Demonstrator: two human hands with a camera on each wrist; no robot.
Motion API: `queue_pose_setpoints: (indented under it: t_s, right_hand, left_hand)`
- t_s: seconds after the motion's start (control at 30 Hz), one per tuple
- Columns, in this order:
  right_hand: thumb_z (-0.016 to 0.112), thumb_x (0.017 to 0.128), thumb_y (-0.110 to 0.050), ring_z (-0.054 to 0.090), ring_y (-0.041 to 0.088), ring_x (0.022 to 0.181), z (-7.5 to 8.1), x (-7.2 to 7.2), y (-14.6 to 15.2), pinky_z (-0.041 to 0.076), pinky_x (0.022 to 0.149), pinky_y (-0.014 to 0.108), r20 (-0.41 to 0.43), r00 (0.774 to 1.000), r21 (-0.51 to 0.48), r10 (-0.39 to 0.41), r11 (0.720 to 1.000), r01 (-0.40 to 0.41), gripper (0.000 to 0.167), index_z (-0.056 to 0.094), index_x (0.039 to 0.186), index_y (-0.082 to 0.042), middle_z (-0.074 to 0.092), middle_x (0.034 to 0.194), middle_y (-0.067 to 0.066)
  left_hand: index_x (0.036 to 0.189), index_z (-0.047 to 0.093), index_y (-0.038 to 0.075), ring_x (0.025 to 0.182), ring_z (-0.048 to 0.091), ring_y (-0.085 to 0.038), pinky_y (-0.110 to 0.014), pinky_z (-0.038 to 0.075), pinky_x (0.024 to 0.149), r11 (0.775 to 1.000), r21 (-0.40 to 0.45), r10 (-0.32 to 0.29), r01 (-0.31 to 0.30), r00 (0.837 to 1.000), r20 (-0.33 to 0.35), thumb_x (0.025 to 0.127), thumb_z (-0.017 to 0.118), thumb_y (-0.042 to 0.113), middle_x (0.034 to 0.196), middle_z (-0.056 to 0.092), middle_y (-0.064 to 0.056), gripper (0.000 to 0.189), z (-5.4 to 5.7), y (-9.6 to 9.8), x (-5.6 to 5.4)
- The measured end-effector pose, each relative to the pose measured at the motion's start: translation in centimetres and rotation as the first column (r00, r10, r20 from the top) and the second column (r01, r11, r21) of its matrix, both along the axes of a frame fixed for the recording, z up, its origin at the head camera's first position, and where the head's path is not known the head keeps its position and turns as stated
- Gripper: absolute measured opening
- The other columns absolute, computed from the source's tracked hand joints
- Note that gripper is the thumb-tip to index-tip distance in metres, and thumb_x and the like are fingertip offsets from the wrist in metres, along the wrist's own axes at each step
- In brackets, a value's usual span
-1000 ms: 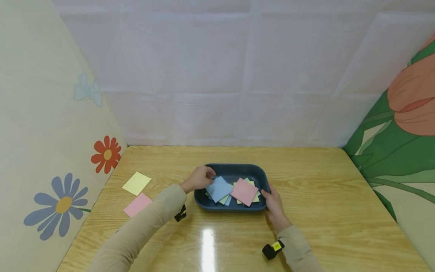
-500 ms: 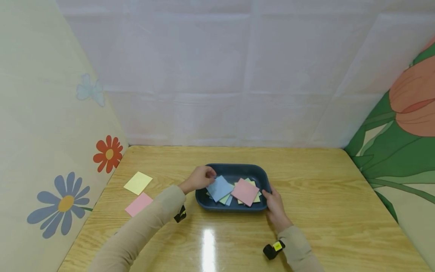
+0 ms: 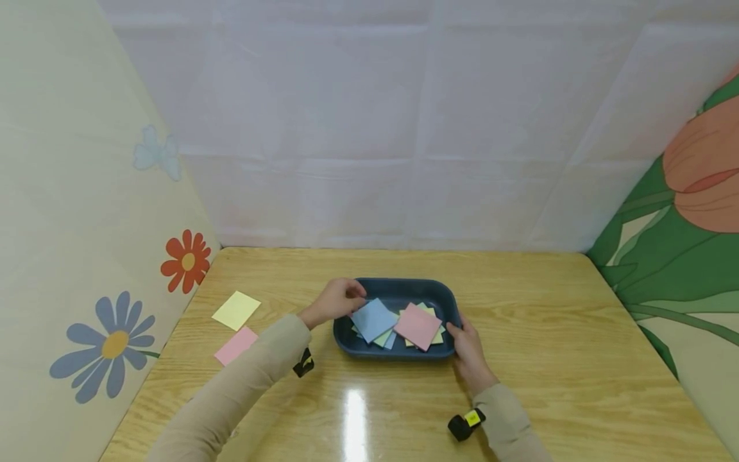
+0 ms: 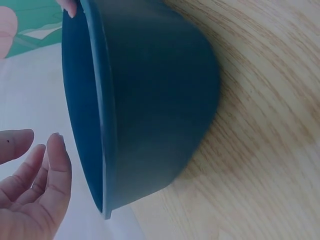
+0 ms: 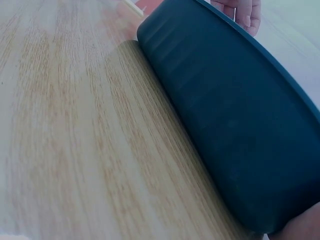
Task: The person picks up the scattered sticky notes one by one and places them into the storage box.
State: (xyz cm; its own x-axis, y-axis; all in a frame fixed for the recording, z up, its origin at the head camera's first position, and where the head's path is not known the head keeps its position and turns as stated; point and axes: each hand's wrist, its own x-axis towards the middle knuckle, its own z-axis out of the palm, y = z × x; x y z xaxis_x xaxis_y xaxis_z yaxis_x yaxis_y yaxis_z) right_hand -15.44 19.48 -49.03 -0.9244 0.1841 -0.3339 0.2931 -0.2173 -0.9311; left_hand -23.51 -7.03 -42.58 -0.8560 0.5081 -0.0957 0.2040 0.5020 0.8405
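Observation:
A dark blue tray [image 3: 392, 355] with rounded corners holds several square paper notes. On the left of the pile lies a blue note [image 3: 372, 319]; a pink note [image 3: 418, 326] tops the right side, with green and yellow ones under them. My left hand [image 3: 336, 299] hovers at the tray's left end, beside the blue note. In the left wrist view, thumb and fingers of this left hand [image 4: 37, 185] are apart with nothing between them. My right hand [image 3: 470, 350] grips the tray's right end, thumb over the rim; its other fingers are mostly hidden.
A yellow note [image 3: 237, 310] and a pink note [image 3: 236, 346] lie on the wooden table [image 3: 548, 333] at the left, the pink one partly behind my left sleeve. A pale sheet [image 3: 323, 128] hangs behind the table, with flower-patterned panels at both sides.
My left hand has drawn slightly up and left, its fingers parting from the blue note. My right hand keeps its grip on the tray. The head view has shifted a little.

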Motion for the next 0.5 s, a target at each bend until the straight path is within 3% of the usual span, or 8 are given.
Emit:
queue_pose_setpoints:
  t_s: [0.13, 0.33, 0.5]
  right_hand:
    - [0.034, 0.095, -0.002, 0.02, 0.034, 0.132, 0.0, -0.1, 0.0, 0.02, 0.108, 0.042, -0.008, 1.0, 0.001, 0.001, 1.0, -0.001, 0.053, 0.011, 0.143, 0.005, 0.016, 0.147, 0.023]
    - [0.034, 0.096, -0.002, 0.02, 0.034, 0.132, 0.2, 0.0, -0.1, 0.02, 0.108, 0.043, -0.009, 1.0, -0.007, 0.001, 1.0, -0.001, 0.052, 0.011, 0.143, 0.005, 0.016, 0.147, 0.023]
    - [0.033, 0.096, -0.003, 0.018, 0.034, 0.133, 0.2, 0.1, 0.0, 0.019, 0.108, 0.043, 0.016, 1.0, -0.011, -0.001, 1.0, 0.001, 0.053, 0.01, 0.144, 0.003, 0.013, 0.148, 0.022]
  left_hand:
    - [0.1, 0.059, -0.009, 0.067, 0.059, -0.024, -0.036, 0.054, 0.058, 1.0, 0.014, 0.018, -0.018, 1.0, 0.008, 0.087, 0.057, 0.002, 0.084, 0.061, -0.015, 0.017, 0.3, -0.3, -0.1]
    - [0.1, 0.059, -0.009, 0.069, 0.059, -0.032, -0.029, 0.052, 0.052, 0.999, 0.033, 0.029, -0.029, 1.0, -0.001, 0.087, 0.058, 0.003, 0.087, 0.061, -0.022, 0.018, 0.5, -1.0, -0.3]
    - [0.099, 0.06, -0.008, 0.062, 0.057, -0.025, -0.027, 0.048, 0.048, 0.998, 0.037, 0.059, -0.058, 0.998, -0.024, 0.086, 0.059, 0.004, 0.082, 0.061, -0.018, 0.018, 0.5, -1.4, -0.4]
